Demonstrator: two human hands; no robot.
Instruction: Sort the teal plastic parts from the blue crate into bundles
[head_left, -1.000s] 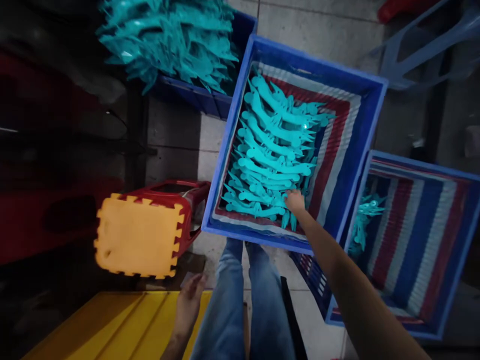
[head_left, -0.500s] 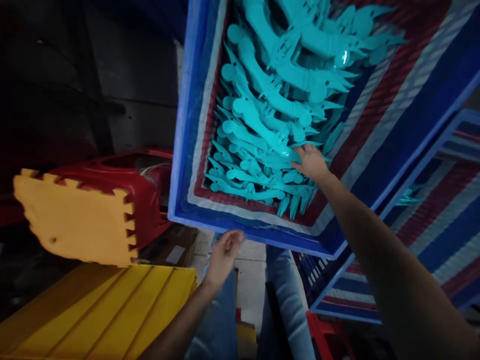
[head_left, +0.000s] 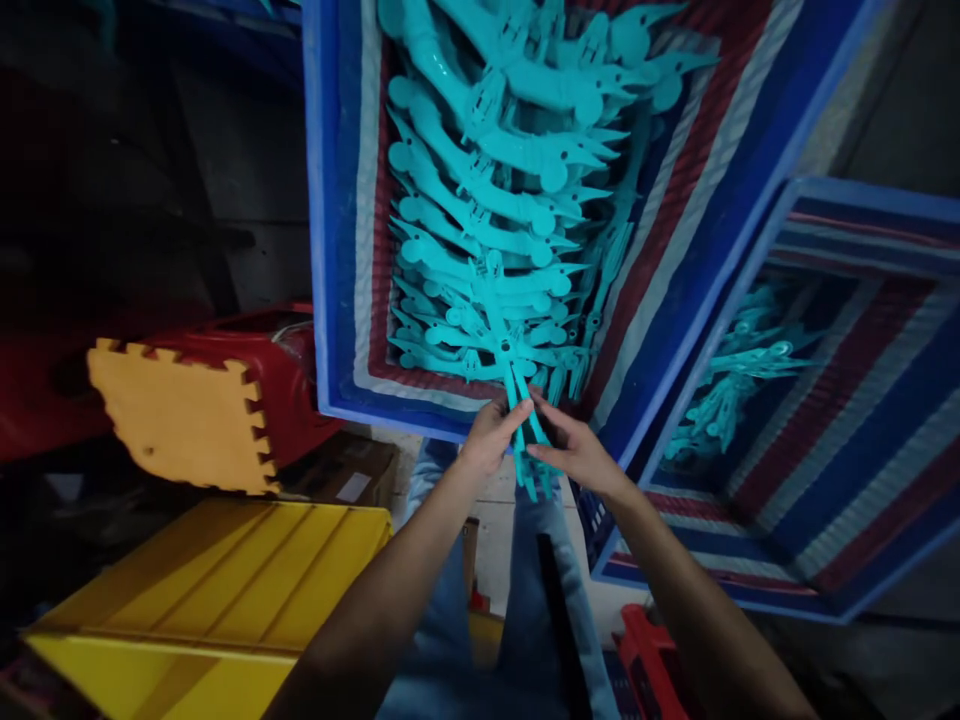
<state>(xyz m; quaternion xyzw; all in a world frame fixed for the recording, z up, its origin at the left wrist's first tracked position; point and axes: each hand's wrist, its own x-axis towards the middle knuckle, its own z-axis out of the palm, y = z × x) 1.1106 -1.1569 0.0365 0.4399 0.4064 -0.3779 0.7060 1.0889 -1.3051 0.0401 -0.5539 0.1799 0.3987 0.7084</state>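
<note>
A long turquoise plastic part [head_left: 517, 400] sticks up over the near rim of a blue crate [head_left: 327, 230] lined with a red, white and blue striped sheet. My left hand [head_left: 487, 440] grips the part from the left, my right hand [head_left: 576, 450] from the right, fingers closed on it just above my knees. The crate holds several more turquoise parts [head_left: 487, 180] laid in a stack.
A second blue striped-lined crate [head_left: 847, 420] at the right holds a few turquoise parts [head_left: 739, 375]. At the left are an orange foam mat [head_left: 180, 415] on a red stool [head_left: 289, 385] and a yellow bin [head_left: 217, 580]. My blue-jeaned legs [head_left: 525, 620] are below.
My right hand has lifted one turquoise part off the stack toward me. My left hand has risen from beside my leg and taken hold of the same part. The view has tilted closer.
</note>
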